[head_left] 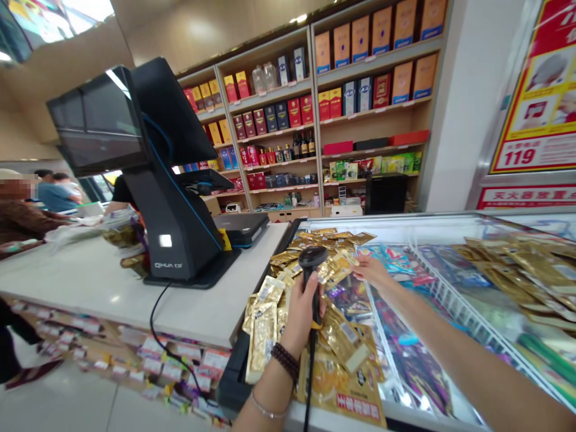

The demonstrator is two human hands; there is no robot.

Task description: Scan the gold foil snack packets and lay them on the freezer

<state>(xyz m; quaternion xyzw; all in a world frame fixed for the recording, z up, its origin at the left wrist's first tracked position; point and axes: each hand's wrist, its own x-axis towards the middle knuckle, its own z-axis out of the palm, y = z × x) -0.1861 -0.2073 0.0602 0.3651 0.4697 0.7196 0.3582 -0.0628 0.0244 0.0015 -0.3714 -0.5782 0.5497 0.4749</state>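
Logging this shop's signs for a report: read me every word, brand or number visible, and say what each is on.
"119" on the red-and-yellow poster.
"灭火器放置" on the red sign below it, cut off at the right edge.
"QIHUA" on the black checkout terminal stand, small and uncertain.
The labels on the gold packets and shelf boxes are too small or blurred to read.

1. Tall light-wood wall shelves packed with red, blue and gold boxes.
2. Curved beige ceiling with bright lights.
3. Plain white wall pillar beside a red-and-yellow printed poster.
4. Pale glossy tile floor.
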